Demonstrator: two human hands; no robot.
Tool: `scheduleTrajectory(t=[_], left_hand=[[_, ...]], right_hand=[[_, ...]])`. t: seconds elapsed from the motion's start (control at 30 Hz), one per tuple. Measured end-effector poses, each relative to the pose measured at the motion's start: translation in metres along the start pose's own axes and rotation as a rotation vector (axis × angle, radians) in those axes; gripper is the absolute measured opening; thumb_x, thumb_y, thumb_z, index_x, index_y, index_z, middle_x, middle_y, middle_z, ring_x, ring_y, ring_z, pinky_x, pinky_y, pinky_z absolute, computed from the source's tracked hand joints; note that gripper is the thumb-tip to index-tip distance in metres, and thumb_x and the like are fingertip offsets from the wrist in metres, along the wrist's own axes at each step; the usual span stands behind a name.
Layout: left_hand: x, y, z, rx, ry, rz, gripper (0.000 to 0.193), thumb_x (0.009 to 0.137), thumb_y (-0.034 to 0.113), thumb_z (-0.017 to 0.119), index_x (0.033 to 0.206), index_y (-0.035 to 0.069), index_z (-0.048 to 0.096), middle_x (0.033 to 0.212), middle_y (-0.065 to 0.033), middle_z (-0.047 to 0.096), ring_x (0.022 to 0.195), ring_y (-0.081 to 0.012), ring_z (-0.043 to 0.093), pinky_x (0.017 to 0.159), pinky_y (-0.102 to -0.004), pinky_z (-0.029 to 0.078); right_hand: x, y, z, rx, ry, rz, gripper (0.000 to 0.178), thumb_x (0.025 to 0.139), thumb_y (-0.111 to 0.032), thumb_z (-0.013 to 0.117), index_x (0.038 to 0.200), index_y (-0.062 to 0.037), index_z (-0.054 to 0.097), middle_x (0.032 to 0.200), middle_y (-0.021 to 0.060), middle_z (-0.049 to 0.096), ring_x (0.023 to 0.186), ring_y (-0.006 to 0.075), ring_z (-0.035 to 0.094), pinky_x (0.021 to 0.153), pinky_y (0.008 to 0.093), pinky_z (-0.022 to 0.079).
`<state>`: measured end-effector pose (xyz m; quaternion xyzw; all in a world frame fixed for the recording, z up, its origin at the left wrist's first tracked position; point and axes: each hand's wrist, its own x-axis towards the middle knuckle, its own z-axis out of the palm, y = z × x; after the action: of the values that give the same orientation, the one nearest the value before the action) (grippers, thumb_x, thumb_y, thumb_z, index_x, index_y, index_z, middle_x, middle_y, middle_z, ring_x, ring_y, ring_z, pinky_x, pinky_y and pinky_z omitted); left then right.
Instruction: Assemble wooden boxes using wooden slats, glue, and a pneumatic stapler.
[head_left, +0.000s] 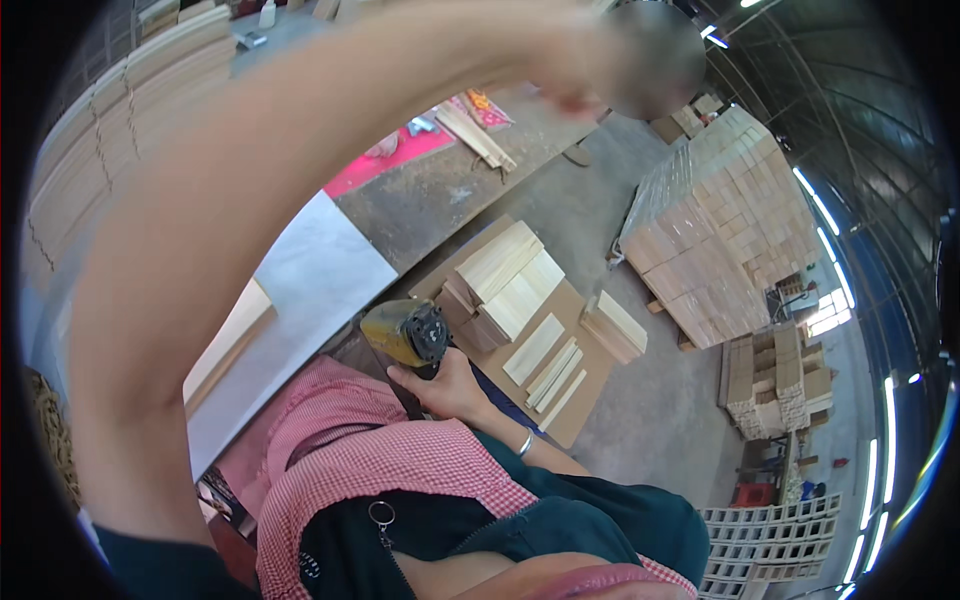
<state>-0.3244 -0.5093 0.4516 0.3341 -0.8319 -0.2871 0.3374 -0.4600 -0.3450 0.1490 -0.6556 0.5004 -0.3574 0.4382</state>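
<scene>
My right hand is wrapped round the grip of a yellow and black power tool, held low in front of my apron. The tool's round black end faces up; its working end is hidden. My left arm is raised and bent across the upper part of the view. My left hand is smeared by motion, so its fingers cannot be made out. Right beside it is a blurred, dark grey, rounded shape; whether the hand holds it I cannot tell.
Pale wooden boards and loose strips lie on a cardboard sheet. Left of it stands a white-topped table with a wooden piece. Beyond are a dark workbench, a wrapped stack and tall stacked boards.
</scene>
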Motion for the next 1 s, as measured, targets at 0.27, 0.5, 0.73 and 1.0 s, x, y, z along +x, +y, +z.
scheduleTrajectory(t=[0.27,0.5,0.73,1.0], left_hand=[[0.014,0.005,0.009,-0.139,-0.076,0.034,0.051,0.083,0.015,0.064,0.132,0.002,0.062,0.119,-0.0183,0.069,0.091,-0.0285,0.07,0.083,-0.0359,0.059],[0.059,-0.007,0.02,-0.26,-0.193,0.107,0.04,0.094,0.017,0.059,0.127,-0.005,0.062,0.124,-0.0222,0.066,0.102,-0.0322,0.068,0.094,-0.0414,0.057],[0.048,-0.031,0.076,-0.359,-0.178,-0.006,0.041,0.091,0.014,0.058,0.128,-0.002,0.063,0.112,-0.0178,0.065,0.092,-0.0275,0.064,0.085,-0.0377,0.054],[0.051,-0.034,0.053,-0.237,-0.093,0.069,0.044,0.086,0.01,0.058,0.129,0.002,0.065,0.096,-0.0118,0.064,0.079,-0.0213,0.059,0.074,-0.0327,0.049]], right_hand=[[-0.007,-0.005,-0.004,0.028,0.023,0.063,0.036,0.087,-0.018,0.078,0.114,0.004,0.068,0.104,0.015,0.074,0.086,0.0237,0.07,0.077,0.0319,0.055],[-0.003,0.009,-0.006,-0.016,0.041,0.011,0.038,0.087,-0.019,0.079,0.115,0.0036,0.068,0.105,0.0144,0.074,0.087,0.0237,0.07,0.078,0.0319,0.055],[-0.015,0.005,0.005,0.057,-0.027,0.014,0.038,0.086,-0.018,0.08,0.115,0.0032,0.068,0.104,0.014,0.074,0.087,0.0232,0.07,0.078,0.0319,0.055],[-0.005,-0.002,-0.001,0.01,0.03,0.024,0.038,0.086,-0.019,0.08,0.115,0.0032,0.067,0.103,0.0144,0.074,0.086,0.0236,0.069,0.078,0.032,0.055]])
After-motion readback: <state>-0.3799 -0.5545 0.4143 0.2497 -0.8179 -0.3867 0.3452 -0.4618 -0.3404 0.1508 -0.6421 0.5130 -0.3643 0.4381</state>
